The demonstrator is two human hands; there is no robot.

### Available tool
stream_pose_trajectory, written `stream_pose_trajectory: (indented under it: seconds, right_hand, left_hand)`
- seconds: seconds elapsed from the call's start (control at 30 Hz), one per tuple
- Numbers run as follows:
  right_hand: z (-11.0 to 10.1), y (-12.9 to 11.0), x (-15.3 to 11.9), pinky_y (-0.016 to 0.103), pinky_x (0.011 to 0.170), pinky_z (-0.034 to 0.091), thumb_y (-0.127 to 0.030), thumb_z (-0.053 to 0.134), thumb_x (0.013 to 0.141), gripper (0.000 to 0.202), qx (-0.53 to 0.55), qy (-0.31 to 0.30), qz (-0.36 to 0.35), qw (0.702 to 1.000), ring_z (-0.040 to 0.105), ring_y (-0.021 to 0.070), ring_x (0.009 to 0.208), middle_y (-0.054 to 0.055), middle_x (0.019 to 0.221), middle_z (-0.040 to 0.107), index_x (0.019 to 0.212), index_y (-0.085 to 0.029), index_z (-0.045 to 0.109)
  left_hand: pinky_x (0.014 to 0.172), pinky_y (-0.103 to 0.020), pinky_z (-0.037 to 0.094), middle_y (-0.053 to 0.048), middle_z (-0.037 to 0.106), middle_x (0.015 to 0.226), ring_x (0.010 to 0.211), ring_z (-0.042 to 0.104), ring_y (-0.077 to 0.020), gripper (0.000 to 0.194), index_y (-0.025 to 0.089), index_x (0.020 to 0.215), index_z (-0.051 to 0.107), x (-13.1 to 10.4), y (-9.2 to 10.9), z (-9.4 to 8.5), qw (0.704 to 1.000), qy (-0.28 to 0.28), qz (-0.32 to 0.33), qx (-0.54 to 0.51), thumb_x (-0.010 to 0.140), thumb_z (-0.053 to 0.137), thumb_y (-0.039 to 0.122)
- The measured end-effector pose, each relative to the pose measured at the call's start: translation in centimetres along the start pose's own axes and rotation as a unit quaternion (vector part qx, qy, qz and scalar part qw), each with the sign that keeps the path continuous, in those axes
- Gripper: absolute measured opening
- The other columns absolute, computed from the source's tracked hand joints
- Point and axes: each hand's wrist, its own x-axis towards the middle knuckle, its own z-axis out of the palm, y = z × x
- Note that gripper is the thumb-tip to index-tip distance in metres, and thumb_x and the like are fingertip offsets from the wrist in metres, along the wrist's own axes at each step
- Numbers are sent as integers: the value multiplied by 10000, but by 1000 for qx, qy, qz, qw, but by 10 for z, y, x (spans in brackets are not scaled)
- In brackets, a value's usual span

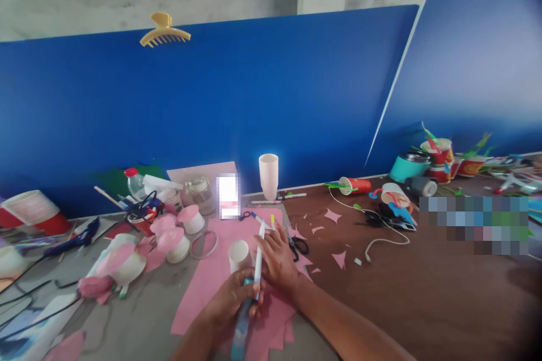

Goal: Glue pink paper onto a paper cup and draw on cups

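A blue strip point(240, 333) lies nearest, running up to the left hand point(232, 296); whether that hand grips it too, I cannot tell. The left hand's thumb and fingers are closed on the lower part of a white pen point(258, 262), which slants upright over the pink paper point(195, 304). The right hand point(278, 256) is half open, its fingers bent beside the pen's upper part; whether they grip it is unclear.

Just beyond the left hand, a white cup point(239, 255) stands on the paper, mouth up. Scissors point(300, 246) lie just right of the right hand, with pink scraps point(339, 259) scattered farther right on the brown counter point(381, 299). To the left are a ring point(205, 244) and several pink-topped cups point(173, 245).

Farther back stand a jar point(198, 194) and a tall white cup stack point(269, 175). A red cup point(356, 185) lies on its side to the right. Behind rises a blue divider point(271, 90), a yellow hair clip point(164, 31) at its top edge.
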Motion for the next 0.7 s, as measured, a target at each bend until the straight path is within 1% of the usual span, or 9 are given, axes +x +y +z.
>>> stream_pose_trajectory:
  seconds: [0.1, 0.2, 0.3, 0.4, 0.47, 0.57, 0.63, 0.67, 0.7]
  right_hand:
    - [1, 2, 1, 522, 1128, 336, -191, 510, 962, 316, -26, 19, -16, 999, 616, 255, 969, 70, 905, 711, 1259, -187, 618]
    - [2, 5, 2, 501, 1109, 361, -163, 517, 963, 291, -47, 27, -25, 998, 631, 241, 905, 48, 859, 717, 1229, -203, 628]
    - [3, 7, 2, 473, 1077, 396, -121, 483, 962, 276, -54, 27, -31, 998, 625, 219, 768, 7, 735, 686, 1172, -217, 635]
    - [7, 7, 1, 455, 1050, 421, -96, 470, 946, 255, -47, 19, -41, 998, 608, 205, 702, -9, 680, 654, 1084, -229, 638]
    - [10, 10, 0, 456, 1032, 435, -112, 487, 924, 206, 12, 16, -5, 1000, 598, 205, 701, -12, 663, 633, 977, -240, 639]
    - [8, 23, 2, 445, 951, 472, -157, 499, 890, 150, 131, 42, 108, 985, 578, 212, 697, -4, 653, 609, 848, -241, 617]
    - [2, 35, 5, 430, 873, 483, -176, 477, 901, 152, 153, 69, 165, 972, 572, 218, 703, 20, 686, 621, 848, -226, 610]
    - [-3, 40, 6, 426, 854, 480, -202, 480, 912, 141, 164, 83, 194, 964, 578, 222, 721, 34, 711, 632, 856, -219, 609]
    - [-7, 43, 8, 421, 844, 477, -241, 489, 927, 139, 180, 94, 220, 954, 588, 227, 745, 47, 736, 646, 865, -213, 610]
  left_hand:
    - [470, -189, 380, 0, 647, 594, 409, 461, -43, 499, 138, 782, 649, -1, -1, -2, 1000, -26, 2, 9, 618, 906, 532]
    - [484, -203, 416, 2, 653, 591, 383, 426, -32, 487, 142, 788, 661, -2, -2, -6, 999, -51, 2, 2, 639, 891, 544]
    - [510, -233, 476, 15, 641, 559, 359, 391, -27, 499, 147, 782, 657, -2, 0, -8, 998, -62, -5, -4, 631, 887, 563]
    - [502, -227, 486, 21, 633, 539, 350, 372, -21, 516, 148, 766, 636, -3, 4, -8, 998, -59, -4, -4, 621, 886, 576]
    - [485, -216, 483, 29, 627, 527, 340, 360, -15, 540, 153, 760, 620, -5, 5, -7, 999, -50, -3, 1, 603, 886, 595]
    - [411, -179, 415, 17, 634, 524, 345, 420, -36, 560, 154, 731, 604, -7, 2, -2, 997, -57, -34, 44, 556, 907, 591]
    - [352, -164, 335, -9, 657, 545, 362, 482, -65, 543, 147, 717, 613, -7, -4, 3, 989, -87, -79, 88, 534, 930, 548]
    - [347, -171, 334, -12, 665, 560, 362, 492, -72, 541, 149, 725, 616, -6, -6, 6, 985, -108, -101, 90, 532, 931, 544]
    - [351, -170, 330, -10, 668, 570, 367, 490, -69, 538, 149, 736, 623, -6, -8, 8, 987, -105, -93, 80, 539, 927, 547]
